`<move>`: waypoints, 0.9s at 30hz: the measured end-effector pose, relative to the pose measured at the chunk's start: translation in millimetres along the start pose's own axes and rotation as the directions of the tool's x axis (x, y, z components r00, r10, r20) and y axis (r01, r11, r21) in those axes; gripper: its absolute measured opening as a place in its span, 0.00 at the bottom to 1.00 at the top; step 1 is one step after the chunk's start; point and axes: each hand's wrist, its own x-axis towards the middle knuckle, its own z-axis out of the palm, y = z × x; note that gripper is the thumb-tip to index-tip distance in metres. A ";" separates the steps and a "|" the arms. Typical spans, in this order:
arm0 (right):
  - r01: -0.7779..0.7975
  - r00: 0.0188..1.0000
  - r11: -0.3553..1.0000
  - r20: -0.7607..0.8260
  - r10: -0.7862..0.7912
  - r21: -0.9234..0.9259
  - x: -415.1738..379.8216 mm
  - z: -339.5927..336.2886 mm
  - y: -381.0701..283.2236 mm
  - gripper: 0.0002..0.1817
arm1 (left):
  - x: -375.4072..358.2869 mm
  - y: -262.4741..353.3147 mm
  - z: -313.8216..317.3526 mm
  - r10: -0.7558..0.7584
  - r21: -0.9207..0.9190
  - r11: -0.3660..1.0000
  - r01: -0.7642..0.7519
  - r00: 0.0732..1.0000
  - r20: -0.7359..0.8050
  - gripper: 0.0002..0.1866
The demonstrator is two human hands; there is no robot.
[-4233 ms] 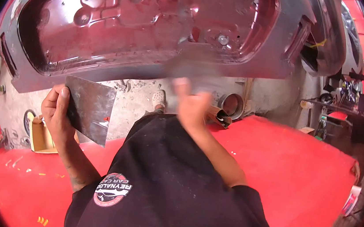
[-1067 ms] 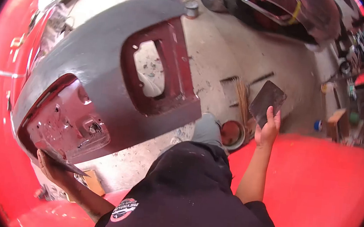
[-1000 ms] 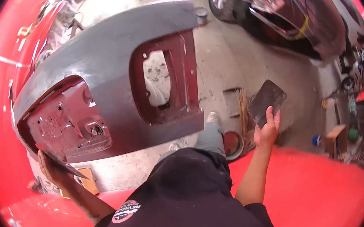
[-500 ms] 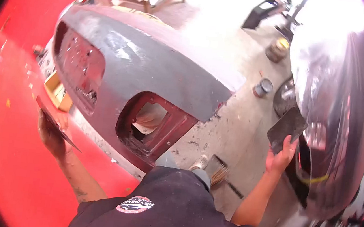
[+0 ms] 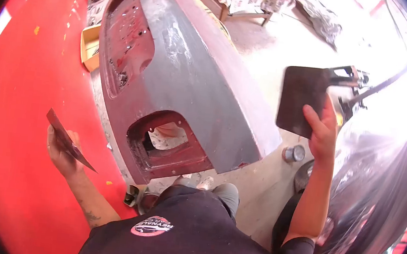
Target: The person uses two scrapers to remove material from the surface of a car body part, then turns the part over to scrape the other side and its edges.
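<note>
My left hand (image 5: 64,154) grips a thin reddish-brown sheet of sandpaper (image 5: 67,137), seen nearly edge-on, near the red wall. Up at the right, my right hand (image 5: 324,132) holds a dark, squarish sheet of sandpaper (image 5: 303,98), its thumb across the flat face. Between the hands lies a car body panel (image 5: 196,81) with grey primer and dark red areas. Pale patches mark its upper surface. It has a long recess (image 5: 129,45) at the far left and an opening (image 5: 170,136) at the near end. Neither sheet touches the panel.
A dark plastic-covered rounded form (image 5: 368,209) stands at the right. A small can (image 5: 293,153) is on the floor beside it. An open cardboard box (image 5: 90,48) sits left of the panel, and a wooden stand (image 5: 242,16) is at the back.
The view has turned, and the panel now appears more upright in it. My right hand has risen and moved forward with its sheet. My left hand keeps hold of the other sheet.
</note>
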 end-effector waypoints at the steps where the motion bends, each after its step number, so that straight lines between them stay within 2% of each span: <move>1: -0.021 0.996 1.000 0.086 0.021 0.002 20.2 3.9 2.0 0.23 | -7.1 3.4 -5.7 -0.004 -0.002 1.000 0.004 1.000 0.009 0.15; 3: -0.098 0.948 0.994 0.300 0.109 -0.049 57.8 9.1 5.7 0.23 | -34.6 12.2 2.8 0.007 0.008 1.000 -0.007 0.999 -0.034 0.15; 4: -0.114 0.902 0.990 0.409 0.138 -0.082 74.1 13.3 7.0 0.23 | -49.7 22.6 22.6 0.037 0.058 0.998 -0.029 0.990 -0.136 0.13; 5: -0.116 0.877 0.990 0.459 0.142 -0.083 87.9 19.5 4.2 0.23 | -66.7 28.4 35.4 0.072 0.113 0.993 -0.046 0.969 -0.238 0.16; 7: -0.144 0.696 0.969 0.675 0.242 -0.199 106.9 30.0 -3.5 0.23 | -113.6 30.7 42.1 0.147 0.135 0.985 -0.111 0.944 -0.296 0.16; 8: -0.127 0.645 0.970 0.727 0.238 -0.206 117.7 33.1 -1.1 0.23 | -141.4 31.2 49.0 0.208 0.139 0.975 -0.172 0.929 -0.307 0.16; 9: -0.057 0.587 0.967 0.775 0.234 -0.249 126.1 36.6 0.9 0.22 | -173.1 28.0 56.7 0.239 0.167 0.968 -0.190 0.901 -0.363 0.16; 10: 0.014 0.532 0.961 0.816 0.225 -0.275 132.5 41.1 3.4 0.22 | -203.8 21.6 63.4 0.204 0.095 0.979 -0.180 0.877 -0.435 0.16; 11: 0.052 0.491 0.961 0.845 0.213 -0.272 137.2 45.2 5.7 0.21 | -227.4 20.1 70.9 0.161 0.021 0.985 -0.173 0.856 -0.492 0.15; 12: 0.054 0.450 0.964 0.868 0.209 -0.260 136.7 48.7 4.2 0.21 | -244.5 19.7 84.2 0.183 0.049 0.982 -0.185 0.833 -0.522 0.15; 14: 0.159 0.390 0.950 0.901 0.188 -0.267 127.2 54.0 -3.4 0.19 | -282.4 12.0 114.3 0.239 0.224 0.969 -0.102 0.610 -0.756 0.13; 15: 0.270 0.315 0.942 0.943 0.110 -0.200 118.8 55.0 -1.7 0.18 | -308.3 13.6 110.4 0.230 0.219 0.970 -0.107 0.697 -0.679 0.11; 16: 0.479 0.263 0.874 0.963 -0.060 -0.076 106.5 56.9 1.3 0.18 | -323.1 14.6 116.2 0.244 0.230 0.967 -0.111 0.665 -0.706 0.11; 18: 0.556 0.170 0.807 0.978 0.123 -0.198 78.8 55.9 -19.4 0.19 | -346.8 19.1 122.8 0.277 0.268 0.956 -0.122 0.686 -0.673 0.11; 19: 0.557 0.152 0.809 0.981 0.123 -0.188 76.8 56.1 -17.5 0.19 | -355.4 19.8 124.0 0.283 0.275 0.954 -0.123 0.673 -0.683 0.11; 21: 0.543 0.237 0.829 0.972 -0.001 -0.132 78.5 51.0 -13.0 0.18 | -367.2 19.3 123.3 0.287 0.272 0.955 -0.120 0.611 -0.738 0.12; 22: 0.491 0.294 0.848 0.954 0.054 -0.199 83.8 49.3 -14.3 0.19 | -368.8 19.4 122.5 0.285 0.269 0.956 -0.120 0.608 -0.741 0.12; 24: 0.413 0.286 0.901 0.958 0.011 -0.134 78.6 44.0 -1.1 0.18 | -369.7 18.2 126.0 0.286 0.258 0.957 -0.136 0.605 -0.743 0.13; 25: 0.426 0.284 0.895 0.959 0.005 -0.131 66.0 44.7 -0.4 0.17 | -365.0 17.1 130.5 0.278 0.247 0.960 -0.134 0.598 -0.752 0.13; 26: 0.439 0.282 0.889 0.959 0.001 -0.130 48.0 46.7 -0.4 0.17 | -356.8 15.8 136.1 0.267 0.245 0.963 -0.112 0.512 -0.817 0.13; 27: 0.567 0.298 0.800 0.954 0.022 -0.195 33.7 48.7 -11.5 0.18 | -353.2 14.7 138.1 0.257 0.242 0.966 -0.090 0.422 -0.869 0.13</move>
